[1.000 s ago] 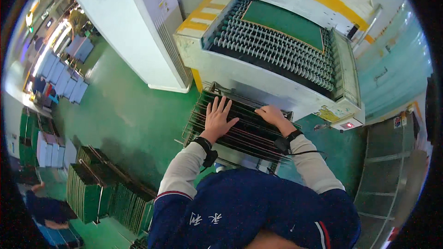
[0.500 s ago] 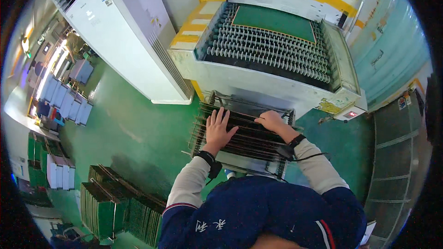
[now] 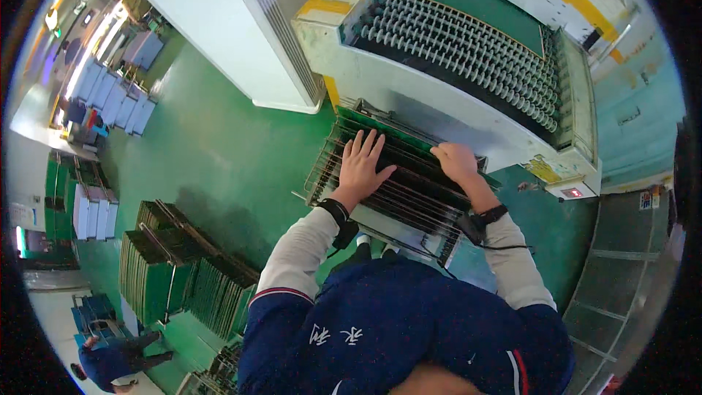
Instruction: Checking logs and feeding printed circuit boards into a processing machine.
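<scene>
A wire rack stands in front of me, with several thin panels upright in its slots. At its far side a green panel shows its face, leaning a little. My right hand is closed on the upper edge of this green panel, near its right end. My left hand lies over the left part of the rack, fingers spread and holding nothing. Its fingertips reach near the green panel; whether they touch it I cannot tell. The lower parts of the panels are hidden in the rack.
Beyond the rack is a roller conveyor machine carrying a flat green panel. A tall white cabinet unit stands to its left. Racks of green panels stand at left. A person is at lower left, a grey metal panel at right.
The view has shifted, so the machine sits higher and further right. The green panel's face now shows at the rack's far side, with my right hand on its edge. My left hand stays spread.
</scene>
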### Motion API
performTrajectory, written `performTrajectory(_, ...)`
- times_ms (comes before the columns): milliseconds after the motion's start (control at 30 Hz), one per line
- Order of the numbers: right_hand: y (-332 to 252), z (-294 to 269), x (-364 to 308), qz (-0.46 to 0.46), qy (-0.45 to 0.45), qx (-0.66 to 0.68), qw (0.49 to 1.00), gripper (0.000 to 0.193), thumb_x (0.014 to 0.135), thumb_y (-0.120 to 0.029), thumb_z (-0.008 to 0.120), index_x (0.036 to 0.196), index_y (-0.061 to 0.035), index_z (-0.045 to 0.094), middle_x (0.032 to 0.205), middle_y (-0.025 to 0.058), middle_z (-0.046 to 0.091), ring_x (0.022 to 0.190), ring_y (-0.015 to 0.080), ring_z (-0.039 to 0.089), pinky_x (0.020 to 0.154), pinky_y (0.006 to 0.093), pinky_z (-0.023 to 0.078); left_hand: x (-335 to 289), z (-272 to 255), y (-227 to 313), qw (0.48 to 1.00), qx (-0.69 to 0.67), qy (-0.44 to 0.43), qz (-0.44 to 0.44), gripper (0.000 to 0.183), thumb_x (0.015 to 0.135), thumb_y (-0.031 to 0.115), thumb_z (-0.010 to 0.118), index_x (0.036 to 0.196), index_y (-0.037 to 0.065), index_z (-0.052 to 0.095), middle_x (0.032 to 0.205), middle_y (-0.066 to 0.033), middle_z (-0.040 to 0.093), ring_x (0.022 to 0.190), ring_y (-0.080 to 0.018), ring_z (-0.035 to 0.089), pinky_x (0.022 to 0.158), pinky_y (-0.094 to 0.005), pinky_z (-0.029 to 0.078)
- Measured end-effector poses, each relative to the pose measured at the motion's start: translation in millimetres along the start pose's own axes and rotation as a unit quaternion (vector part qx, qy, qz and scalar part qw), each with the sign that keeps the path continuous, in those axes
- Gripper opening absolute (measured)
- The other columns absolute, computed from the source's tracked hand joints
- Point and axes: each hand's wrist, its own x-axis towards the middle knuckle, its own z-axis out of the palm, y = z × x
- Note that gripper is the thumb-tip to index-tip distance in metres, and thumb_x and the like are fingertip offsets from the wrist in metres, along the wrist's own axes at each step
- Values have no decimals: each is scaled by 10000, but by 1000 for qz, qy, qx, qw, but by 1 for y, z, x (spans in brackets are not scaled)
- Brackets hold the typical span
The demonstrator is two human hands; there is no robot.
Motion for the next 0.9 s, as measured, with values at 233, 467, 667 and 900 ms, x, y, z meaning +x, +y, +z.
performTrajectory(233, -7, -143, -6, -92, 103, -190, 972, 172, 898, -189, 584, 969, -113, 720, 878, 109, 678, 843, 319, 659, 713, 416, 524, 2, 0, 1, 1000, 13, 2, -5, 744, 868, 525, 633, 1457, 110, 446, 1538, -143, 369, 1412, -397, 319, 1151, -526, 249)
performTrajectory(467, 88, -226, -33, 109, 454, 374, 802, 271, 966, -240, 618, 1029, 3, 720, 978, 63, 713, 853, 147, 648, 790, 302, 512, 7, 7, -3, 1000, 26, -5, 13, 745, 890, 560, 599, 1477, 138, 420, 1555, -139, 341, 1412, -415, 302, 1144, -552, 244)
performTrajectory(667, 162, -176, -43, 150, 302, 489, 805, 240, 924, -225, 685, 978, 9, 688, 872, 105, 683, 860, 167, 647, 756, 346, 547, 15, 8, 4, 999, 32, -19, 13, 764, 883, 579, 595, 1480, 137, 414, 1563, -133, 331, 1421, -408, 291, 1151, -545, 232)
performTrajectory(900, 75, -90, -6, 198, 176, 778, 569, 138, 907, -116, 681, 987, -24, 616, 890, 100, 648, 803, 239, 635, 739, 371, 558, 15, 11, 0, 999, 43, -20, 3, 773, 870, 602, 594, 1476, 153, 425, 1582, -113, 299, 1435, -400, 269, 1147, -560, 232)
